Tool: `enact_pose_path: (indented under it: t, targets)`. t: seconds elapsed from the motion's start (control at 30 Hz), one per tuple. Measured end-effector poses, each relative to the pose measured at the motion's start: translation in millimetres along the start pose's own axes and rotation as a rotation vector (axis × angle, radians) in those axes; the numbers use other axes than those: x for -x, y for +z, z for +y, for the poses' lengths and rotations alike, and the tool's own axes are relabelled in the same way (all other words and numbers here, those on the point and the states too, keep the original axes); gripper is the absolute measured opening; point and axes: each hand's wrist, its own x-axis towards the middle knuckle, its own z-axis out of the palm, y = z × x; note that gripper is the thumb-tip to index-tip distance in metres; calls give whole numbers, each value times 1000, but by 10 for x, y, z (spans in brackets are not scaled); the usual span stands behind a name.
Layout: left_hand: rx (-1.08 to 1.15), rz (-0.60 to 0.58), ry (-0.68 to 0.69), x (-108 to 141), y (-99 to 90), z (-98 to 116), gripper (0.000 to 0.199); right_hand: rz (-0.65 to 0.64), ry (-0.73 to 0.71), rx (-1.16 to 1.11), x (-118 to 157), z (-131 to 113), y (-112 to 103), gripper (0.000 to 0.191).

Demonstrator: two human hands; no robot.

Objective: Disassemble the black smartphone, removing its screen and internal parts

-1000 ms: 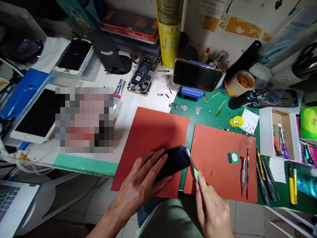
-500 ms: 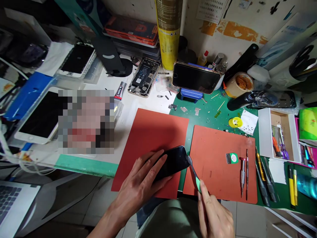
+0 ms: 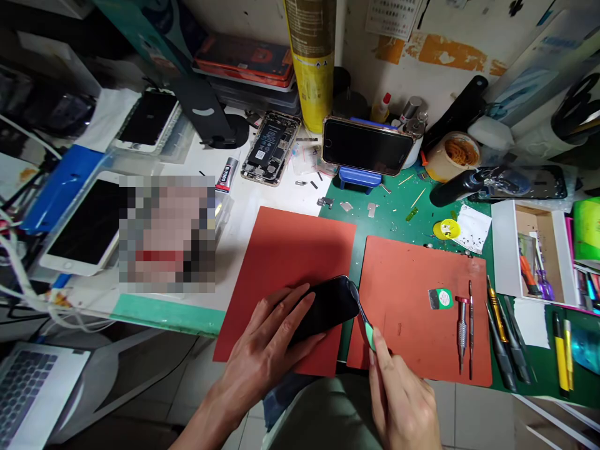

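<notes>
A black phone [image 3: 323, 307] lies face up at the right side of the left red mat [image 3: 300, 247], its right end reaching past the mat's edge. My left hand [image 3: 269, 344] rests across the phone's left part with the fingers spread, covering that end. Between the fingers and thumb of my right hand [image 3: 398, 387] is a toothbrush [image 3: 367, 325] with a green and dark handle. Its head touches the phone's top right end. The bristles are hidden.
On the right red mat [image 3: 422, 344] lie a green-and-white sticker [image 3: 440, 299] and a screwdriver [image 3: 462, 331]. Behind stand a propped phone [image 3: 365, 145], an opened phone [image 3: 270, 149] and a yellow can [image 3: 316, 81]. A white box [image 3: 506, 250] holds tools.
The brush head has shifted slightly up and left along the phone's end, and my right hand has moved with it. My left hand stays on the phone. The view has shifted slightly.
</notes>
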Motion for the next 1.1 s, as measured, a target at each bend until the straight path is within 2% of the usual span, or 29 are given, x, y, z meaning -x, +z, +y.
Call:
enact_pose_path:
  t: [0.13, 0.23, 0.33, 0.43, 0.53, 0.63, 0.8, 1.0, 1.1]
  targets:
    - [3, -5, -4, 9, 3, -1, 85, 1, 15, 56, 38, -5, -5, 62]
    - [-3, -15, -16, 21, 1, -2, 86, 11, 3, 27, -102, 19, 23, 62]
    - [-8, -20, -20, 25, 0, -2, 87, 65, 70, -29, -215, 16, -17, 67]
    - [-13, -14, -16, 22, 2, -1, 88, 76, 126, -53, -126, -47, -135, 66]
    - [-13, -16, -14, 18, -1, 5, 88, 13, 175, -50, 45, -99, -209, 62]
    - [-11, -17, -13, 18, -7, 14, 86, -31, 144, -39, 92, -73, -165, 62]
    - [-29, -10, -12, 23, -3, 17, 86, -17, 22, -72, -37, 19, -34, 67]
    - [-11, -15, -15, 23, -1, 14, 88, -32, 85, -26, 10, 6, -84, 62]
    - [-19, -15, -11, 24, 0, 13, 86, -20, 40, -46, -11, 22, -56, 67]
